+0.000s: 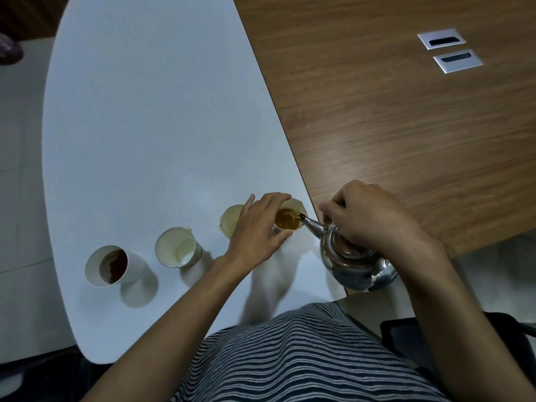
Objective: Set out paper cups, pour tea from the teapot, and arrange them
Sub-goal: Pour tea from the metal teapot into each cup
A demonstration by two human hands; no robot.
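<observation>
- White, rounded tabletop (145,126) abuts a wood-grain table (391,126) fitted with two metal cable ports (441,38).
- Left hand (258,230) is curled around the rightmost paper cup (287,219), hiding most of its wall; amber tea is inside.
- Right hand (368,216) grips the shiny steel teapot (356,262) from above, covering its handle; the spout touches that cup's rim.
- Third cup (232,221) is partly hidden behind the left hand.
- Empty cup (177,247) and dark-filled cup (108,266) stand leftward.
- No writing is legible.
</observation>
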